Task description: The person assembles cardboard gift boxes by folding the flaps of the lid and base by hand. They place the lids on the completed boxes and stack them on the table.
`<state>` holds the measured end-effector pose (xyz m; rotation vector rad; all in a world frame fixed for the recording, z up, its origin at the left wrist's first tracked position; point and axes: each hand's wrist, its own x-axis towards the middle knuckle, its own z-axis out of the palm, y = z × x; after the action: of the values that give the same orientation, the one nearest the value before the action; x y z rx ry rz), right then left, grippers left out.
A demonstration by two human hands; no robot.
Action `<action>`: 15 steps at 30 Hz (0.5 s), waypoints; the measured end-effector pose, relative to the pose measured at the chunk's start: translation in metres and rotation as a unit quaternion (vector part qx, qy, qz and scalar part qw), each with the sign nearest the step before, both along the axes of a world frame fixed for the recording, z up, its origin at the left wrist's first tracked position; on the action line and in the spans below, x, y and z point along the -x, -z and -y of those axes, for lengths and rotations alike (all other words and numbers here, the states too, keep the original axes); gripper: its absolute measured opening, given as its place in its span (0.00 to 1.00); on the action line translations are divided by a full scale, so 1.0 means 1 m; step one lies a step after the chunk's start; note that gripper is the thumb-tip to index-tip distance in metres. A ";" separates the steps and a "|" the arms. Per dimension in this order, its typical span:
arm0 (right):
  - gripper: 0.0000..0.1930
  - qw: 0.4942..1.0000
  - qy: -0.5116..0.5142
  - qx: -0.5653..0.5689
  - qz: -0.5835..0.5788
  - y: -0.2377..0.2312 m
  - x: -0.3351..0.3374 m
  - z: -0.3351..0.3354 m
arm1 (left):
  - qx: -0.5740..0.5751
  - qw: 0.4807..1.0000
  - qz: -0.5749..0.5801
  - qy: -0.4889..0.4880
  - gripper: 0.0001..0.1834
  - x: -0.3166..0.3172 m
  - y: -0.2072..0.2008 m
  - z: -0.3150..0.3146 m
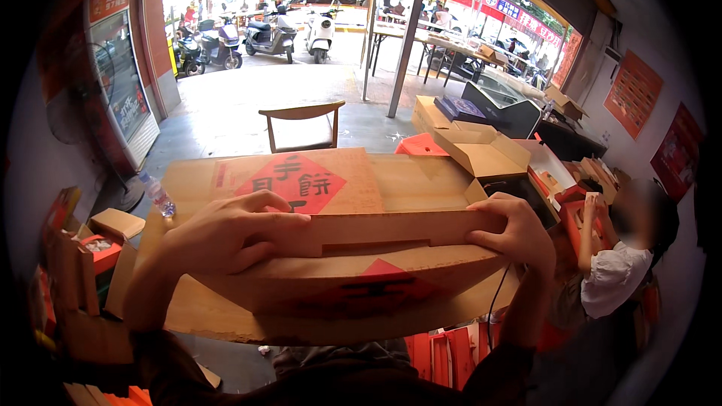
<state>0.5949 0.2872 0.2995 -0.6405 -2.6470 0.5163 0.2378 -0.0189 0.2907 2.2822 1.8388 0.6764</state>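
Note:
A brown cardboard box with a red diamond printed on its near side stands tilted in front of me on the wooden table. Its narrow upper panel has a long slot. My left hand grips the left end of that panel, thumb on the near side and fingers over the top. On the right end, my right hand pinches the panel in the same way. Beyond it, a carton flap with a larger red diamond lies across the table. What is inside the box is hidden.
A plastic bottle is at the table's left edge. An open carton sits at the far right, near a red stool. A chair faces the far side. To the right, another person handles a red box.

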 end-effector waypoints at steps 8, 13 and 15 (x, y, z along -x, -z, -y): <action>0.26 1.000 -0.003 0.027 -0.007 0.002 -0.006 0.003 | 0.025 0.993 -0.033 0.106 0.26 -0.003 -0.009 -0.008; 0.24 0.999 -0.002 0.047 -0.015 0.001 -0.005 0.006 | 0.018 0.992 -0.014 0.125 0.28 0.001 -0.006 -0.008; 0.23 0.999 -0.001 0.042 -0.006 0.000 -0.005 0.006 | 0.001 0.991 -0.033 0.128 0.25 0.001 -0.008 -0.008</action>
<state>0.5994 0.2816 0.2992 -0.6588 -2.6268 0.6324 0.2370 -0.0105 0.2990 2.5069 1.5297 0.5646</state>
